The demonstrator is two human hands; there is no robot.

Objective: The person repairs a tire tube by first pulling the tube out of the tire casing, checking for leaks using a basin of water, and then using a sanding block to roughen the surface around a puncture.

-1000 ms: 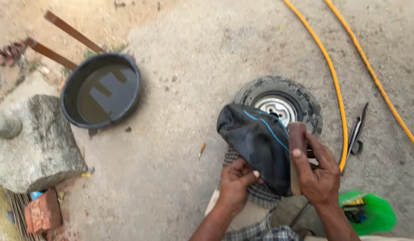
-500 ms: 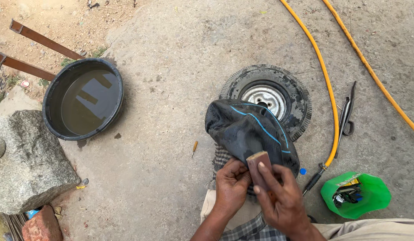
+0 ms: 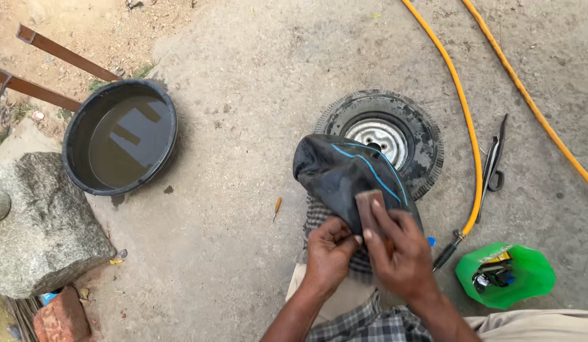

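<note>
My left hand (image 3: 329,250) pinches the black inner tube (image 3: 345,177) at lower centre. My right hand (image 3: 402,250) presses a brown rubbing block (image 3: 369,209) onto it, fingers closed. The rubber looks limp and light, best gripped at a fold. Beyond it lies the small wheel (image 3: 386,136), with a water basin (image 3: 120,136) upper left.

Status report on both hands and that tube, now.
Left hand grips the black inner tube at its near edge. Right hand presses a brown block onto it. Small wheel lies just behind.
</note>
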